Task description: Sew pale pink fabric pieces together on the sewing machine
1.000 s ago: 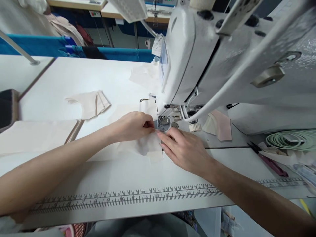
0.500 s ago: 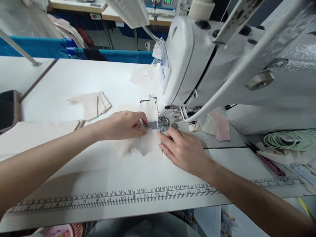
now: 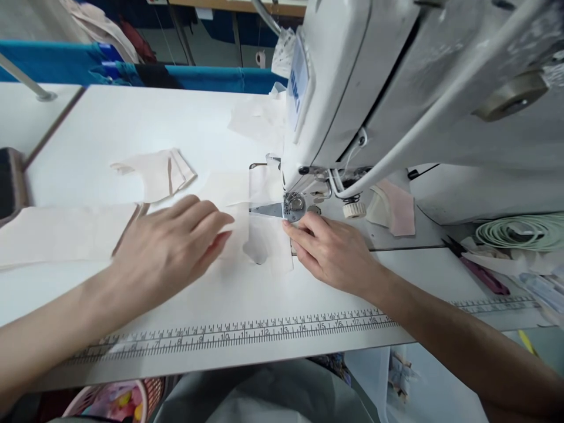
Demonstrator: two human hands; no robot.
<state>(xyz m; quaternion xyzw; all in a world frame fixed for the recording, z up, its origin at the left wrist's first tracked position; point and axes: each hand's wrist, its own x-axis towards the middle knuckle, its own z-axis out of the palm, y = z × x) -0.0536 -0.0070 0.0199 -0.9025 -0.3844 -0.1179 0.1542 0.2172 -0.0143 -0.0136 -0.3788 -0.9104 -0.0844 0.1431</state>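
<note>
My left hand (image 3: 176, 241) is above the white table, left of the sewing machine (image 3: 335, 100), thumb and fingers slightly apart with nothing seen between them. Close to the presser foot (image 3: 294, 202), my right hand (image 3: 330, 249) has its fingertips closed on the edge of a thin, pale fabric piece (image 3: 278, 249). That fabric lies flat over the machine bed, and the far part of its edge runs under the foot. Left of my left hand are a stack of pale cut fabric (image 3: 66, 235) and a smaller folded fabric piece (image 3: 154, 173).
A ruler strip (image 3: 229, 338) runs along the table's front edge. To the right lie purple-handled snips (image 3: 484, 276), a coil of green cord (image 3: 520, 232) and pink and cream scraps (image 3: 394, 208). A phone-like dark object (image 3: 11, 182) lies far left. Below stands a pink basket (image 3: 150, 390).
My left hand has let go of the fabric by the presser foot and moved left toward the fabric stack. My right hand stays by the foot. The view has shifted down and closer.
</note>
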